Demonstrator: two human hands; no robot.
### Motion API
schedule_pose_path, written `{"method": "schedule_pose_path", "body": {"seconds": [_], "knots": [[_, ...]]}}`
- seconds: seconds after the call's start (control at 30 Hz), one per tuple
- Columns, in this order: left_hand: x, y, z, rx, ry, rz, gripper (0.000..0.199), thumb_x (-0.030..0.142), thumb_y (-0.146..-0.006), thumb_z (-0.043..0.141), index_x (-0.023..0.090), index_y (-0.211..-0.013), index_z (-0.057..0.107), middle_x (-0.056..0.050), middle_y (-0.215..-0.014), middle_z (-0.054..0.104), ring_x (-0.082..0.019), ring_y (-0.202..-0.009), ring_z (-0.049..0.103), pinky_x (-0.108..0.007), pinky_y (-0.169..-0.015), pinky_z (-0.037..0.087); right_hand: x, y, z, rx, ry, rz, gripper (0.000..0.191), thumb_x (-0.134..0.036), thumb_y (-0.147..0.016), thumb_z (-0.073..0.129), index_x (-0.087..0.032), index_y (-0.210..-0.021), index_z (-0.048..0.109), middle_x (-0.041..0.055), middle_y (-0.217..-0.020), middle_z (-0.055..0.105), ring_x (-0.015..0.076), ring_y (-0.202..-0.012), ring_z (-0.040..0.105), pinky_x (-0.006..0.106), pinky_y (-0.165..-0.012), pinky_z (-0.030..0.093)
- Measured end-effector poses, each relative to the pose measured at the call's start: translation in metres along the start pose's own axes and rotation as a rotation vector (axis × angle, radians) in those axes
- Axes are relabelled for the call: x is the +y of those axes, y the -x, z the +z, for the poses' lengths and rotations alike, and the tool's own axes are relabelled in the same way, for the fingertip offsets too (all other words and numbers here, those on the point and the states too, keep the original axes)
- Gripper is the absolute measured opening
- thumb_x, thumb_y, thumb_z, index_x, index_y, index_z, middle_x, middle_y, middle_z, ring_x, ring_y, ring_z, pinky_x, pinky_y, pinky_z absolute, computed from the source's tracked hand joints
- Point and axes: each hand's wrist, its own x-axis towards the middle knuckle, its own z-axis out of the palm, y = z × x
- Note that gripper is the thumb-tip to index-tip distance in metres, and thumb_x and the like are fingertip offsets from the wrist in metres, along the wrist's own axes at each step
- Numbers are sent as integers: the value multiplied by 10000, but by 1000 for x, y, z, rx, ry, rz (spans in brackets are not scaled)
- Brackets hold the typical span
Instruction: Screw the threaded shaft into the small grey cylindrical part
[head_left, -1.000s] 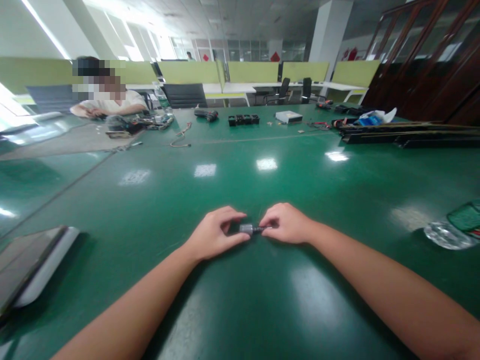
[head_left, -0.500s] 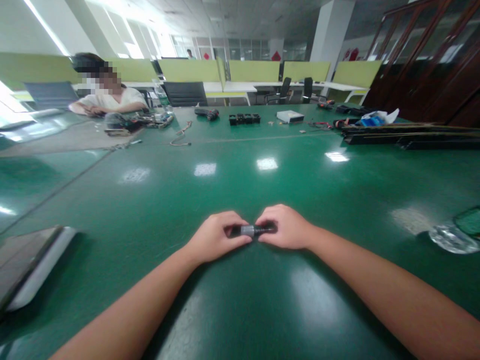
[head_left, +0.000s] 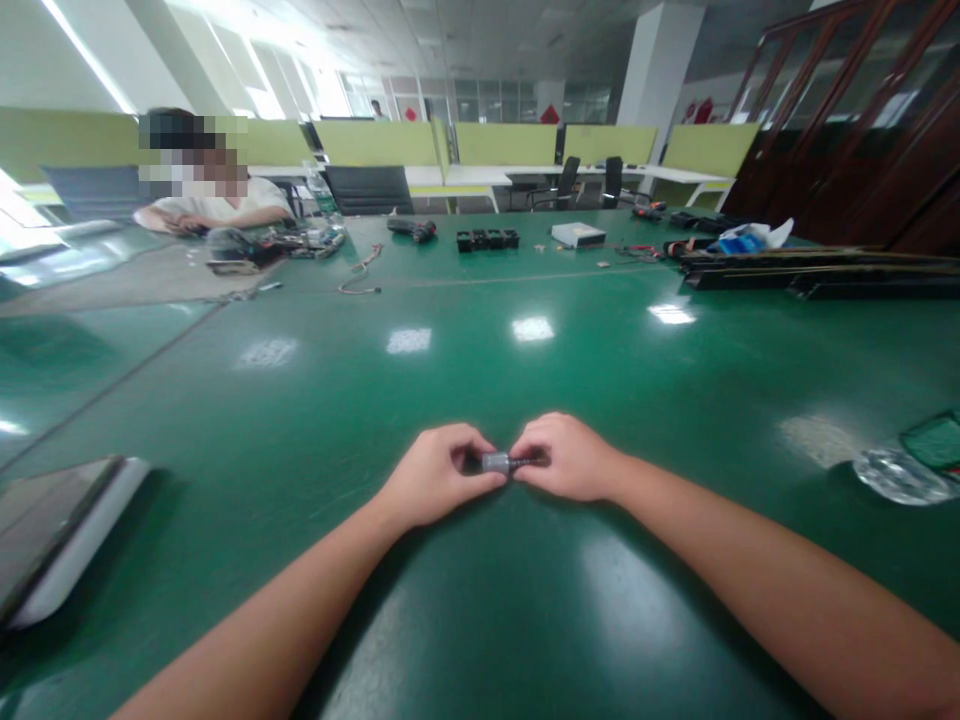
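Observation:
A small cylindrical part (head_left: 496, 462), grey at its thicker end with a thinner, dark ridged stem, is held level just over the green table (head_left: 480, 620). My left hand (head_left: 439, 472) has its thumb and index finger closed on the thicker grey end. From the other side my right hand (head_left: 566, 457) pinches the dark stem (head_left: 529, 462). The fingertips of the two hands almost meet. The fingers hide both ends of the part, and its exact kind cannot be made out.
A flat, tablet-like device (head_left: 67, 535) lies at the left and a clear glass object (head_left: 904, 475) at the right. Farther back are black blocks (head_left: 487, 240), a white box (head_left: 577, 235), a power tool (head_left: 412, 230) and long black bars (head_left: 817, 270). A person (head_left: 217, 195) sits across the table.
The hands have barely moved and keep their hold on the small part. The right fingers have closed slightly, and the stem looks thinner between them.

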Motion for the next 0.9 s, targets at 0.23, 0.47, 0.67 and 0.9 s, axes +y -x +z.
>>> {"method": "schedule_pose_path", "body": {"seconds": [0.23,0.47,0.67,0.9], "knots": [[1,1,-2,-21,17,-19,258,406,-723,779,191,-865,753,19,-688,627,-126,-595,503,-240,-558,341,0,2,-1,-2,-27,-5,91,-227,-785,744,-187,-866,747,5,-770,709,145,-720,617,269,-735,422],[1,1,-1,-16,22,-17,251,403,-725,776,195,-863,752,24,-673,621,-123,-585,497,-238,-553,338,-2,1,-3,-15,-18,7,100,-226,-770,751,-184,-860,743,8,-768,704,147,-715,610,270,-725,419],[1,2,-1,-13,24,-13,244,405,-729,774,203,-864,755,26,-667,619,-123,-584,495,-237,-549,340,-1,3,-3,-8,0,-1,77,-205,-777,726,-184,-851,735,9,-781,710,149,-726,613,274,-732,419],[1,2,0,-11,25,-24,244,401,-726,772,200,-863,755,26,-668,619,-120,-579,493,-234,-548,340,-1,4,-6,-12,4,-6,81,-203,-778,716,-182,-856,721,12,-794,714,155,-746,622,285,-763,430]]}}
